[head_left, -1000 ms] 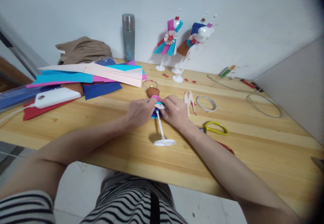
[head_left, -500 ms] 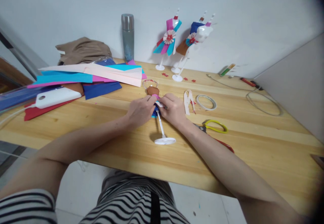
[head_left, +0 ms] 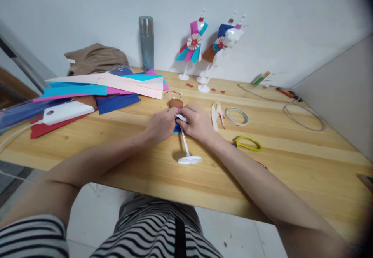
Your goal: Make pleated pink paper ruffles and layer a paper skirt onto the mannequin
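Note:
A small dress form on a white stand lies tilted on the table between my hands, its round base towards me. Brown paper and blue paper wrap it. My left hand is closed at the left of the wrapped part, its fingertips partly hidden. A short white strip spans the fingertips, and my right hand pinches its right end, pressed against the wrapping. Most of the form is hidden by my fingers.
Paper sheets and a white glue gun lie left. Decorated dress forms and a flask stand at the back. A tape roll, pale strips and yellow-handled scissors lie right.
My right hand has shifted slightly over the wrapping and more of the white strip shows. My right forearm now covers more of the scissors. The stand stays in place.

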A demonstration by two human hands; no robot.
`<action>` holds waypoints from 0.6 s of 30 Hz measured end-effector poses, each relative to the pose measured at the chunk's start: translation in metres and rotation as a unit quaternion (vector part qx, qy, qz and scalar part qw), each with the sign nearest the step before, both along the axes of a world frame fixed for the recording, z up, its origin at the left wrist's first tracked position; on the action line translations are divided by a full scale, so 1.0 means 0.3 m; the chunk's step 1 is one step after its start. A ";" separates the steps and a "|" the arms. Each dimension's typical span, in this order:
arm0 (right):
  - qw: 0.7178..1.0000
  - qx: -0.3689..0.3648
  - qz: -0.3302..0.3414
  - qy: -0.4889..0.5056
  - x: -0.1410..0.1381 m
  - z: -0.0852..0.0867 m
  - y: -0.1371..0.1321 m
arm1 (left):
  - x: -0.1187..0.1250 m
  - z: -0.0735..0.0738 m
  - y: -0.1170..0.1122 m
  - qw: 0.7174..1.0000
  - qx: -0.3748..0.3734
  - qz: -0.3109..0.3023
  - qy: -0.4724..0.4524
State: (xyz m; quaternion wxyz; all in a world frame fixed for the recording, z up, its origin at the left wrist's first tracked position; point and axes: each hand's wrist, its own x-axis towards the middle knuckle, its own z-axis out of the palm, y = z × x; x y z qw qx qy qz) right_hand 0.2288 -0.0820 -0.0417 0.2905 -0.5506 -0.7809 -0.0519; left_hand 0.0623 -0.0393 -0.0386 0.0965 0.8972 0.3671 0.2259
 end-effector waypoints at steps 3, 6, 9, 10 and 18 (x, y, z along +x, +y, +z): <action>1.000 -0.024 0.002 -0.006 -0.010 0.014 0.018 | -0.002 0.004 -0.005 1.000 -0.007 0.003 -0.003; 0.999 -0.041 0.005 -0.024 -0.018 0.025 0.031 | -0.003 0.004 -0.007 1.000 -0.016 -0.004 -0.015; 0.999 -0.045 0.001 -0.020 -0.025 0.031 0.033 | -0.004 -0.001 -0.007 0.999 -0.021 -0.009 -0.025; 0.999 -0.046 0.000 -0.011 -0.026 0.031 0.032 | -0.005 -0.003 -0.007 0.999 -0.022 -0.010 -0.027; 0.997 -0.063 0.009 0.035 -0.019 0.017 0.030 | -0.010 -0.017 -0.001 0.999 -0.020 -0.019 -0.047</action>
